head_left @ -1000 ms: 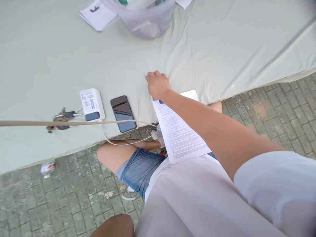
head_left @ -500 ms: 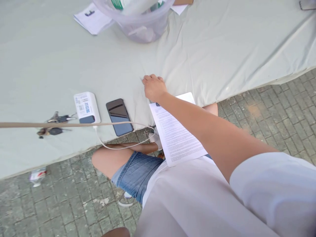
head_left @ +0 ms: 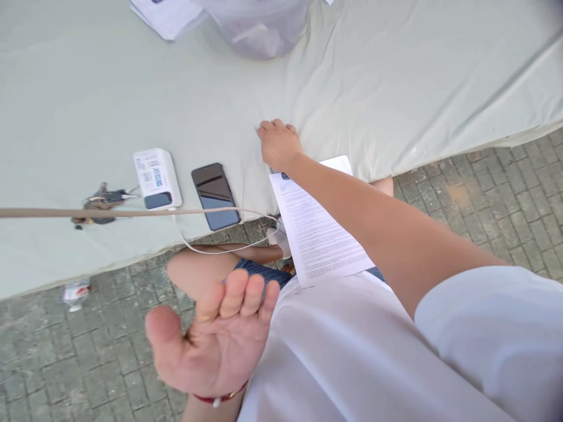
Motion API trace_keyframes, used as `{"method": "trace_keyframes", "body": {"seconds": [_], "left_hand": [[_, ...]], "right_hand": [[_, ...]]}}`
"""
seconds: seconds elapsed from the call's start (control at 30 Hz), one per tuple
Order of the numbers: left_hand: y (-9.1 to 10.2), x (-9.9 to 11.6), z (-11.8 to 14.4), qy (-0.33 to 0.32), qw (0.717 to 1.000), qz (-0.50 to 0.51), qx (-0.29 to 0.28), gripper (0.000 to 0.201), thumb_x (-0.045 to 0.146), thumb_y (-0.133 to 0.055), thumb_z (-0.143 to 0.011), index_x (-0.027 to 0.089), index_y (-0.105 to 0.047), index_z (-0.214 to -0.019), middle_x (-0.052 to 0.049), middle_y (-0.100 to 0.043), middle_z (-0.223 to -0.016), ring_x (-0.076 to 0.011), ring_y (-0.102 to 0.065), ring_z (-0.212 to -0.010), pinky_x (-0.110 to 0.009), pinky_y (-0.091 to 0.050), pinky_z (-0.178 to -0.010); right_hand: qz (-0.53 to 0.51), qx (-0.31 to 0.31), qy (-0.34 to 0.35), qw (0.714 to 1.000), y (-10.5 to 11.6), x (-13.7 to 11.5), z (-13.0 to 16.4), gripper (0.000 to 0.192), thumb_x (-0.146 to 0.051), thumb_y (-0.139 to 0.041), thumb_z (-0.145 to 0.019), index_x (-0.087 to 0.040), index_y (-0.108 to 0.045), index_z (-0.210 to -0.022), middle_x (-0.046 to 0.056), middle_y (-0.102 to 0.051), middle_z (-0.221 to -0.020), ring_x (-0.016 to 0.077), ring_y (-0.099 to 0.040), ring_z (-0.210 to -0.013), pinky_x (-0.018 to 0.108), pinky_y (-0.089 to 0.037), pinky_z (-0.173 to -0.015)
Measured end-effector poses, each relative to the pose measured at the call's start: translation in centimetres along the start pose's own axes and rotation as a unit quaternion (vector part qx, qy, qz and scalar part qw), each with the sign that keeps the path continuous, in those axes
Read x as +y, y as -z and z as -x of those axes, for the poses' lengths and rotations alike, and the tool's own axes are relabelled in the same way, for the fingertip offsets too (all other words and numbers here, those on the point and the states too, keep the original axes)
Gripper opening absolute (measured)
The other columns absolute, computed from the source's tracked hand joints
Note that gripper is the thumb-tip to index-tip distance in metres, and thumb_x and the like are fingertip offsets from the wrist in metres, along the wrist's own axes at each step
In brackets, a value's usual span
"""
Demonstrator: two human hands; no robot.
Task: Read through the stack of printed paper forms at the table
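My right hand [head_left: 278,143] lies on the pale green tablecloth [head_left: 396,88] near the table's front edge, knuckles up and fingers curled under against the cloth. It holds nothing that I can see. My left hand [head_left: 215,343] is raised low in front of me, palm up and fingers together, empty, with a red band at the wrist. A printed sheet of paper [head_left: 316,234] rests on my lap under the right forearm. A dark phone [head_left: 215,196] lies just left of the right hand.
A white power bank [head_left: 157,179] with a cable [head_left: 220,249] lies next to the phone, keys [head_left: 99,202] beyond it. A clear plastic tub [head_left: 259,29] and papers [head_left: 167,14] sit at the far edge. A tan strap [head_left: 65,213] crosses the view. A bottle [head_left: 75,291] lies on the paving.
My left hand has come up into view from the bottom edge, palm up and open. The right hand stays on the cloth in about the same place.
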State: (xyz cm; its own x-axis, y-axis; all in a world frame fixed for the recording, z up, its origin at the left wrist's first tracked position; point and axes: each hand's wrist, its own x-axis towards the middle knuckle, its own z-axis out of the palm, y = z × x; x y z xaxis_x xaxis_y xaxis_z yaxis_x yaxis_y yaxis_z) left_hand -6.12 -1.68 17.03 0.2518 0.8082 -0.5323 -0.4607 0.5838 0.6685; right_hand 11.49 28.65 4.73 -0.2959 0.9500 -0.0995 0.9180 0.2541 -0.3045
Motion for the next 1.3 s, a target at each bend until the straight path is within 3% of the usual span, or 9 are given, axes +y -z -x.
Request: {"method": "trace_keyframes", "body": {"seconds": [0.13, 0.33, 0.6, 0.73, 0.8, 0.87, 1.0, 1.13, 1.3], "left_hand": [[-2.0, -1.3, -0.8, 0.0, 0.991, 0.132, -0.026, 0.084, 0.081, -0.015, -0.097, 0.036, -0.047, -0.161, 0.004, -0.032, -0.174, -0.0267, -0.004, -0.166, -0.052, -0.012, -0.136], [-2.1, -2.6, -1.8, 0.015, 0.981, 0.185, -0.048, 0.087, 0.077, -0.015, -0.1, 0.026, -0.046, -0.162, -0.002, -0.026, -0.176, -0.025, 0.001, -0.166, -0.05, -0.006, -0.136], [-1.5, -2.8, -2.1, 0.032, 0.985, -0.169, -0.016, 0.091, 0.082, -0.002, -0.095, 0.035, -0.028, -0.168, -0.001, -0.03, -0.174, -0.0313, -0.028, -0.161, -0.061, -0.037, -0.125], [3.1, -4.7, -2.0, 0.037, 0.963, -0.266, 0.003, 0.076, 0.069, -0.016, -0.105, 0.028, -0.033, -0.166, -0.012, -0.039, -0.17, -0.034, -0.049, -0.149, -0.06, -0.045, -0.119], [7.8, -5.9, -1.3, -0.009, 0.885, -0.465, 0.03, 0.069, 0.059, -0.043, -0.105, 0.025, -0.036, -0.165, -0.014, -0.041, -0.168, -0.035, -0.048, -0.149, -0.058, -0.041, -0.122], [13.1, -6.7, -0.2, -0.064, 0.746, -0.663, 0.004, 0.062, 0.052, -0.049, -0.103, 0.022, -0.051, -0.158, -0.015, -0.05, -0.162, -0.0386, -0.041, -0.154, -0.062, -0.031, -0.126], [21.1, -6.0, 0.8, -0.092, 0.541, -0.816, -0.183, 0.053, 0.036, -0.043, -0.105, 0.025, -0.056, -0.156, -0.011, -0.053, -0.16, -0.032, -0.047, -0.151, -0.053, -0.024, -0.129], [22.2, -3.8, -2.3, -0.074, 0.481, -0.825, -0.288, 0.055, 0.047, -0.054, -0.101, 0.036, -0.055, -0.155, -0.009, -0.047, -0.165, -0.0365, -0.034, -0.157, -0.063, -0.008, -0.129], [20.4, -3.0, -5.6, -0.078, 0.499, -0.795, -0.335, 0.063, 0.05, -0.052, -0.097, 0.024, -0.057, -0.154, -0.014, -0.048, -0.164, -0.0452, -0.035, -0.154, -0.07, -0.012, -0.124]], "right_hand": [[-0.011, 0.005, 0.0, 1.0, 0.2, 0.1, 0.1, 0.035, -0.008, -0.046, -0.095, -0.014, -0.063, -0.125, 0.013, -0.061, -0.141, 0.0306, -0.051, -0.128, 0.052, -0.039, -0.11], [0.004, 0.013, -0.002, 1.0, -0.6, 0.3, -0.3, 0.035, -0.011, -0.045, -0.095, -0.016, -0.064, -0.124, 0.011, -0.062, -0.138, 0.0311, -0.051, -0.127, 0.052, -0.041, -0.109], [-0.013, 0.006, -0.004, 1.0, -1.1, 0.4, -0.7, 0.04, -0.047, -0.05, -0.1, -0.023, -0.062, -0.13, 0.012, -0.059, -0.14, 0.0397, -0.047, -0.135, 0.06, -0.039, -0.116], [-0.014, 0.006, 0.0, 1.0, -1.4, 0.6, -0.8, 0.044, -0.046, -0.044, -0.102, -0.02, -0.061, -0.134, 0.014, -0.058, -0.141, 0.0407, -0.046, -0.136, 0.064, -0.036, -0.118], [-0.019, 0.011, 0.004, 1.0, -1.6, 0.7, -0.8, 0.046, -0.046, -0.042, -0.102, -0.02, -0.06, -0.137, 0.014, -0.058, -0.142, 0.0414, -0.046, -0.136, 0.066, -0.035, -0.118], [-0.028, 0.02, 0.01, 0.999, -1.8, 0.8, -0.8, 0.047, -0.046, -0.041, -0.103, -0.02, -0.059, -0.139, 0.014, -0.059, -0.141, 0.0417, -0.046, -0.136, 0.068, -0.034, -0.118], [-0.028, 0.027, 0.008, 0.999, -1.7, 0.8, -0.8, 0.044, -0.041, -0.039, -0.104, -0.019, -0.061, -0.135, 0.014, -0.06, -0.139, 0.0403, -0.048, -0.134, 0.067, -0.035, -0.117], [-0.015, 0.024, 0.008, 1.0, -1.6, 0.8, -0.7, 0.04, -0.035, -0.037, -0.105, -0.017, -0.063, -0.129, 0.014, -0.06, -0.138, 0.0386, -0.049, -0.133, 0.066, -0.037, -0.117], [-0.024, 0.035, 0.015, 0.999, -1.7, 1.0, -0.7, 0.04, -0.038, -0.039, -0.105, -0.018, -0.062, -0.131, 0.015, -0.061, -0.138, 0.0387, -0.049, -0.133, 0.067, -0.037, -0.116]]}}
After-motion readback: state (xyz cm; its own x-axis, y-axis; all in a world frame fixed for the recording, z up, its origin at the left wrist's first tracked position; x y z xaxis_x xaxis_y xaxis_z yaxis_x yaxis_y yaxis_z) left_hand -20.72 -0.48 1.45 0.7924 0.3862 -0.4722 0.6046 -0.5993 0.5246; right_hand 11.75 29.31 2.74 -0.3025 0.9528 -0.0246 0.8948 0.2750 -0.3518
